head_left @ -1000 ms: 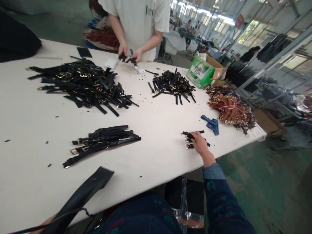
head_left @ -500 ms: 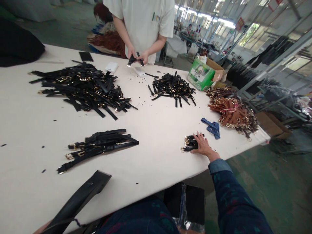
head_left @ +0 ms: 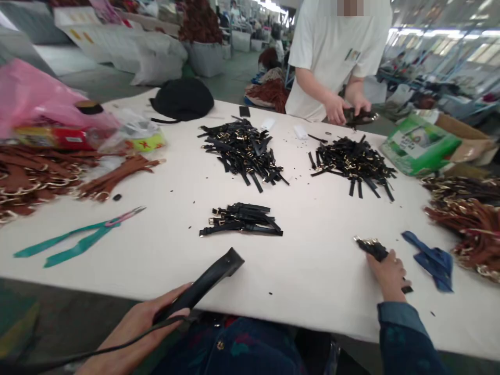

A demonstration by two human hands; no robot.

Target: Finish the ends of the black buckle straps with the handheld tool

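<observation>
On the white worktop [head_left: 312, 250], with the clock centred on its middle, brown leather straps with metal rings [head_left: 31, 174] are piled at 9 o'clock. A pair of green-handled, pointed cutters [head_left: 82, 237] is laid between 8 and 9. Between 7 and 8, a long black tool with a dark cord [head_left: 205, 278] is clasped in the closed grip of the left hand [head_left: 135, 320]. Black straps with metal buckles are heaped at 12 [head_left: 240, 151], bunched near the centre [head_left: 244, 221] and heaped again at 2 [head_left: 353, 159]. At 4, a small bundle of black buckled straps [head_left: 373, 247] is enclosed by the right hand [head_left: 390, 276], its grip curled around them. Beside it, a folded blue fabric strip [head_left: 435, 263] is seen.
</observation>
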